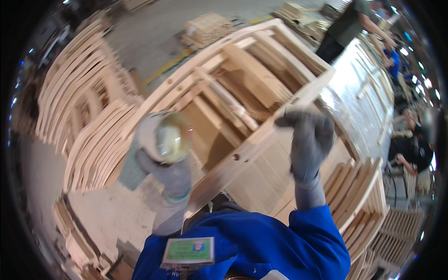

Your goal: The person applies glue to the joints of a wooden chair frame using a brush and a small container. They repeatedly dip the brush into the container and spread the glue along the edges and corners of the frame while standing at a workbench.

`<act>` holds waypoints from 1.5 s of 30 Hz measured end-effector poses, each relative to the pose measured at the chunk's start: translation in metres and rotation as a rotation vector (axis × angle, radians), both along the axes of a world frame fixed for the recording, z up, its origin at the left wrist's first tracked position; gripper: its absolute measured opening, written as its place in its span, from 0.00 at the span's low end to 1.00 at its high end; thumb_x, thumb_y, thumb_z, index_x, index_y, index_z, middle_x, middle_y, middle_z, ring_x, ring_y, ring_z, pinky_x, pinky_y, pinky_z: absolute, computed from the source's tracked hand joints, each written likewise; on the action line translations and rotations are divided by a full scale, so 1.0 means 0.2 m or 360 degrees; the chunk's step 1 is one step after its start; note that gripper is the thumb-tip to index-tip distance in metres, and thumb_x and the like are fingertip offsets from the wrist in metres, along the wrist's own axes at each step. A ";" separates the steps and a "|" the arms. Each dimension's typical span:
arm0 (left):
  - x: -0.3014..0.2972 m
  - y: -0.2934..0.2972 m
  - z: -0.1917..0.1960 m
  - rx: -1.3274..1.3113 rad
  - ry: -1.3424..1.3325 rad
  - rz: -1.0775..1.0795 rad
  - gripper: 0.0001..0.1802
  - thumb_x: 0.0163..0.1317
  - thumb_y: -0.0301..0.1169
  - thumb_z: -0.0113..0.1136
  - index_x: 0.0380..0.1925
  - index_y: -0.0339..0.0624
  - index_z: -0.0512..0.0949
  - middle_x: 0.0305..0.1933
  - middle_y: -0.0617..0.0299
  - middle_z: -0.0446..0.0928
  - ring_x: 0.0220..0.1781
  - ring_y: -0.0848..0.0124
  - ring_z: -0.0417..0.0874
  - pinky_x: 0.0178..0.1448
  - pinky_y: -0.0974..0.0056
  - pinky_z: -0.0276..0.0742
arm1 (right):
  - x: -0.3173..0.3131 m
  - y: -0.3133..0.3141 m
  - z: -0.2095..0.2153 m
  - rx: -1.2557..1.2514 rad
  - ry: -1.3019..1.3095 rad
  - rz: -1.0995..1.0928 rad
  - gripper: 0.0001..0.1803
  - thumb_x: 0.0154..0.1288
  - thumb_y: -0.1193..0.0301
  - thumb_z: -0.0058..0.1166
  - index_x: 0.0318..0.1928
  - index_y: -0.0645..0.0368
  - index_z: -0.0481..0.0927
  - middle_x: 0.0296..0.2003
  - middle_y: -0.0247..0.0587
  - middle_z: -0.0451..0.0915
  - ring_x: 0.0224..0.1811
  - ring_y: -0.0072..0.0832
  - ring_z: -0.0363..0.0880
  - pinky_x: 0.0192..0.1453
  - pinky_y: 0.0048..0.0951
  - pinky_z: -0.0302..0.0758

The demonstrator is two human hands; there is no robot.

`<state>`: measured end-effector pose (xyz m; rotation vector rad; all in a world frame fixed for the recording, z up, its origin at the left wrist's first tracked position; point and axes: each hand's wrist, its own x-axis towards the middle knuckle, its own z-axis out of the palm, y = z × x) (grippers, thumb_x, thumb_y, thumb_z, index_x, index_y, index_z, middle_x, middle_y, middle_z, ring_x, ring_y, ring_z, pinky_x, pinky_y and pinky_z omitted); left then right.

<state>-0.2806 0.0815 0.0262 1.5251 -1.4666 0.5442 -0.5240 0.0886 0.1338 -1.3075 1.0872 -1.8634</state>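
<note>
Head view: one round pale container (167, 137), left of centre, gripped in the gloved left hand (173, 176), fingers wrapped about it; one gloved right hand (310, 140), right of centre, fingers part-curled, blurred, any hold impossible to tell. Hazards, as judged: a slackened left grip could drop the container among the slats of the wooden frame (254, 77) at centre, and a low right-hand pass could strike its near rail (261, 136). Clearances: open desk (105, 212) surface at lower left; left stack (95, 154) and right stack (359, 196) of curved pieces limit sideways movement.
</note>
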 end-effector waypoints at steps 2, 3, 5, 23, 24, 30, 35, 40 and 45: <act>0.01 -0.03 0.02 -0.0056 -0.0176 0.0135 0.44 0.52 0.37 0.69 0.60 0.25 0.53 0.56 0.39 0.64 0.55 0.50 0.72 0.61 0.56 0.68 | -0.26 -0.22 0.12 0.0104 0.0353 -0.0134 0.05 0.64 0.75 0.50 0.32 0.63 0.75 0.30 0.44 0.80 0.30 0.23 0.80 0.37 0.23 0.77; 0.02 -0.04 0.01 -0.0028 -0.0335 0.0180 0.45 0.51 0.37 0.69 0.60 0.25 0.53 0.56 0.40 0.63 0.55 0.49 0.70 0.61 0.55 0.67 | -0.40 -0.30 0.18 0.0227 0.0641 -0.0206 0.07 0.65 0.72 0.51 0.32 0.64 0.75 0.27 0.41 0.79 0.27 0.22 0.79 0.36 0.23 0.77; 0.03 -0.06 -0.02 0.0002 -0.0278 0.0053 0.46 0.50 0.36 0.70 0.60 0.25 0.52 0.56 0.41 0.61 0.56 0.49 0.69 0.61 0.54 0.66 | -0.71 -0.47 0.17 0.0773 0.0870 -0.0116 0.11 0.63 0.67 0.56 0.32 0.63 0.75 0.23 0.37 0.77 0.25 0.20 0.77 0.32 0.21 0.77; 0.14 -0.07 -0.11 0.0032 0.0330 -0.0436 0.47 0.48 0.24 0.70 0.63 0.34 0.49 0.62 0.43 0.60 0.60 0.56 0.70 0.64 0.57 0.70 | -0.80 -0.70 -0.02 0.1032 0.1780 0.0116 0.11 0.61 0.67 0.55 0.29 0.62 0.76 0.21 0.33 0.76 0.22 0.19 0.74 0.27 0.22 0.73; 0.14 -0.07 -0.10 0.0049 0.0324 -0.0437 0.47 0.48 0.22 0.69 0.64 0.36 0.49 0.63 0.44 0.60 0.61 0.57 0.70 0.64 0.57 0.70 | -0.79 -0.69 -0.02 0.0955 0.1919 0.0160 0.10 0.61 0.67 0.56 0.30 0.62 0.76 0.21 0.33 0.76 0.22 0.19 0.73 0.27 0.23 0.72; 0.11 -0.07 -0.07 0.0038 0.0374 -0.0539 0.48 0.48 0.22 0.69 0.64 0.38 0.48 0.63 0.45 0.60 0.62 0.57 0.69 0.65 0.58 0.70 | -0.75 -0.69 0.00 0.0984 0.1694 0.0392 0.09 0.59 0.68 0.57 0.31 0.62 0.77 0.21 0.33 0.76 0.23 0.19 0.74 0.29 0.23 0.72; 0.13 -0.06 -0.07 0.0047 0.0333 -0.0531 0.48 0.48 0.22 0.69 0.64 0.37 0.48 0.63 0.45 0.61 0.62 0.57 0.69 0.65 0.58 0.70 | -0.77 -0.71 0.02 0.1063 0.1748 0.0330 0.10 0.57 0.68 0.58 0.31 0.63 0.78 0.21 0.35 0.78 0.23 0.20 0.76 0.29 0.23 0.73; 0.15 -0.02 -0.07 0.0039 0.0496 -0.0548 0.48 0.49 0.23 0.69 0.64 0.37 0.47 0.63 0.46 0.60 0.62 0.57 0.68 0.65 0.58 0.69 | -0.74 -0.71 -0.01 0.1127 0.1338 0.0463 0.12 0.56 0.69 0.59 0.32 0.67 0.78 0.22 0.39 0.79 0.24 0.22 0.80 0.30 0.23 0.77; 0.15 0.01 -0.02 0.0051 0.0479 -0.0524 0.47 0.50 0.23 0.69 0.64 0.36 0.48 0.63 0.46 0.60 0.62 0.57 0.69 0.65 0.59 0.69 | -0.92 -0.64 0.04 0.0877 0.1395 0.0338 0.09 0.57 0.73 0.56 0.34 0.68 0.78 0.27 0.38 0.79 0.29 0.22 0.80 0.33 0.21 0.78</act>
